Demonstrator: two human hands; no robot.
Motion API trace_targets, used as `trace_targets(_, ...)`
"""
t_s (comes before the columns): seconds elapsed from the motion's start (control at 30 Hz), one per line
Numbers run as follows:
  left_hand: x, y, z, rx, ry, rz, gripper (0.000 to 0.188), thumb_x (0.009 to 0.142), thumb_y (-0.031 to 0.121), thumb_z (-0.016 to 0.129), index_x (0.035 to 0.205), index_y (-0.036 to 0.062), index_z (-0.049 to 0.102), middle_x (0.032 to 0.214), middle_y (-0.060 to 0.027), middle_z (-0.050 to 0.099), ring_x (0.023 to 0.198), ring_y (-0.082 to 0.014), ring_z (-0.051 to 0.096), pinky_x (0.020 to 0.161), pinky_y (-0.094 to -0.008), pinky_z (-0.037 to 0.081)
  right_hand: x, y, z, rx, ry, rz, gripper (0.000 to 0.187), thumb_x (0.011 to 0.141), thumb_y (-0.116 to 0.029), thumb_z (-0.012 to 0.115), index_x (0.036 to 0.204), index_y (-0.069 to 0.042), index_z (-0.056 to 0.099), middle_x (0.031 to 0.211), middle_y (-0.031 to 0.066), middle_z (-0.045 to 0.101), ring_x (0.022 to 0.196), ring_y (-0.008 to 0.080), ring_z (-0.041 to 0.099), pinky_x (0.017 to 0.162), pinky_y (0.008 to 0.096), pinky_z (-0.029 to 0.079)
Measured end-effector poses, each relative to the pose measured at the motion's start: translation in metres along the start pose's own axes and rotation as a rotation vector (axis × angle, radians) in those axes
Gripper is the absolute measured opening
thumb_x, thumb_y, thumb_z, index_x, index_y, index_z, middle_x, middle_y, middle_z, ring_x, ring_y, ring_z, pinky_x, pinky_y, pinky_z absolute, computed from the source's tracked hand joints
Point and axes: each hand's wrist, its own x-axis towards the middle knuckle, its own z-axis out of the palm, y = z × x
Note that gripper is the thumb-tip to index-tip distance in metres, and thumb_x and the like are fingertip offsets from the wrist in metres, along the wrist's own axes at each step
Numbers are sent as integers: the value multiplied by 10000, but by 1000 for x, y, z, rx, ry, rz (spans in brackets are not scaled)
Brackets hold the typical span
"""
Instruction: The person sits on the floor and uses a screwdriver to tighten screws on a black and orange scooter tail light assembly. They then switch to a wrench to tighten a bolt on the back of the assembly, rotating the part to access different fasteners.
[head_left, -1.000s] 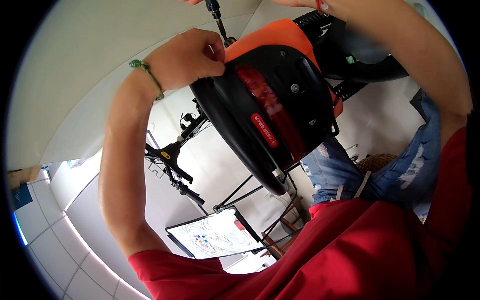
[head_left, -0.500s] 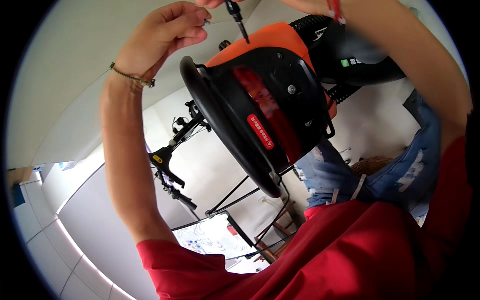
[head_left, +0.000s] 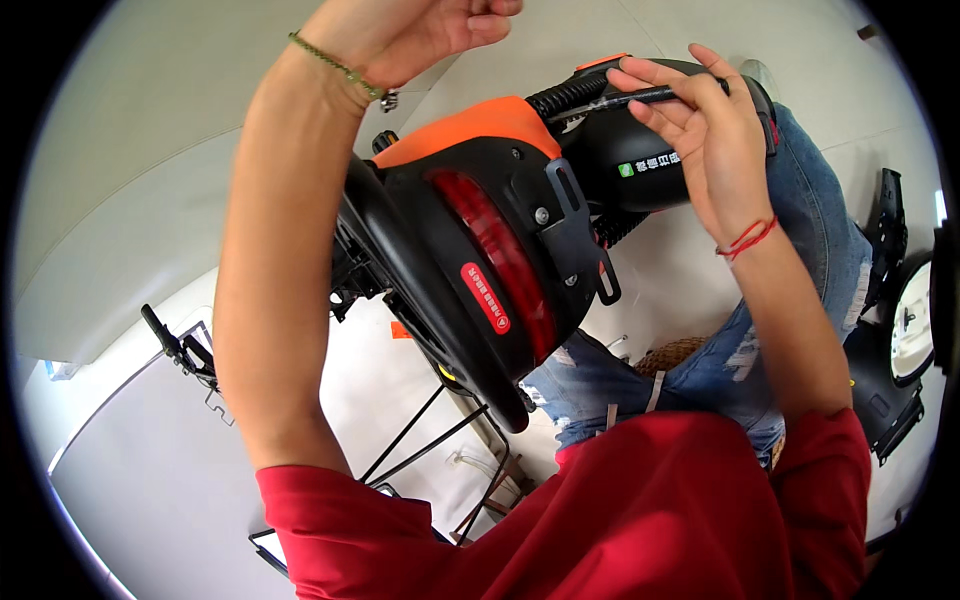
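Note:
At the top edge, my left hand (head_left: pixel 440 35) is partly cut off. Its fingers are curled together, and whatever they may hold is hidden. A thin screwdriver (head_left: pixel 655 95) with a dark handle lies between the thumb and fingers of my right hand (head_left: pixel 705 130), its shaft pointing left. Below both hands is the tail section (head_left: pixel 410 215) of a scooter or e-bike, black with an orange cover (head_left: pixel 470 128) and a red tail light (head_left: pixel 495 250). A slotted black bracket (head_left: pixel 572 235) sits on its right side, close to a silver bolt (head_left: pixel 542 215). Neither hand touches the tail section.
A thick black curved bar (head_left: pixel 430 310) rims the tail's left side. Beyond it are black ribbed springs (head_left: pixel 568 97) and a black rounded guard (head_left: pixel 640 155). Handlebars (head_left: pixel 180 345) show at the left. Black parts (head_left: pixel 885 370) lie at the far right, beside my jeans (head_left: pixel 800 230).
My view has shifted. The right hand has come down and right with the screwdriver, which now lies nearly level. My left hand has moved up and right, partly out of the picture.

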Motion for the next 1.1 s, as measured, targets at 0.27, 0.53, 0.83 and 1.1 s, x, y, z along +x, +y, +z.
trace_targets(0.27,1,2,8,184,-25,22,126,901,19,448,924,21,572,806,-38,547,643,-79,431,530,-190,345,-6,17,8,0,-172,-87,242,974,-32,477,1203,23,418,998,182,704,961,213,695,821,315,590)
trace_targets(0.53,7,9,23,379,105,-53,147,878,30,464,940,14,597,807,-36,574,616,-64,418,544,-197,354,-10,6,16,-56,-254,-30,237,984,-9,400,1220,-16,377,1074,206,686,1084,313,680,859,362,562)
trace_targets(0.83,9,11,26,420,132,-93,150,902,55,502,980,-1,618,832,-49,620,640,-68,470,557,-186,365,-8,5,17,-68,-219,-35,179,988,-11,415,1163,-1,382,1063,209,688,1067,301,685,856,352,567)
trace_targets(1.1,10,7,19,445,10,-42,149,917,55,517,998,-13,622,849,-61,637,701,-89,523,624,-200,423,-11,11,17,-15,-177,-11,129,1006,-38,455,1119,-12,399,1027,204,695,1012,262,686,837,324,576)
